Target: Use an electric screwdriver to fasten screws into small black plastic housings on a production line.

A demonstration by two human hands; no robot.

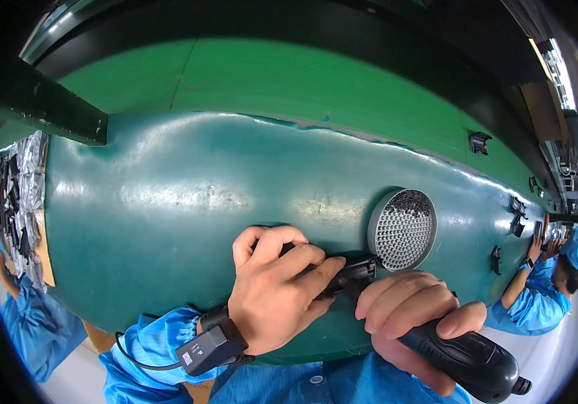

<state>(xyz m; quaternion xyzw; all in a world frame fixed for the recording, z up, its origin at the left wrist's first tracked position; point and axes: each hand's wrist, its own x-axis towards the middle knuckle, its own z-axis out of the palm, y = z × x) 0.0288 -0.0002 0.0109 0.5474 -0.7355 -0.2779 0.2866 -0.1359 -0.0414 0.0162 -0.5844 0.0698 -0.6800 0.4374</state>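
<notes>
My left hand point(275, 289) is closed around a black plastic part point(362, 271) on the green bench mat. Only the part's right end shows well past my fingers; the rest is mostly covered. My right hand point(410, 310) wraps round a black electric screwdriver point(471, 360), its rear end toward the lower right. The tool's front end is at the part's right end, and whether its tip touches cannot be made out. Just beyond stands a round grey tray point(372, 236) with a dimpled bottom. Small dark pieces that look like screws point(410, 200) are heaped at its far side.
More black parts point(496, 260) lie at the right, and another point(479, 143) is on the green ledge. A dark post point(67, 111) rises at the far left, near a carton of black pieces point(23, 202). Co-workers in blue sit at the right point(538, 296) and left point(36, 323).
</notes>
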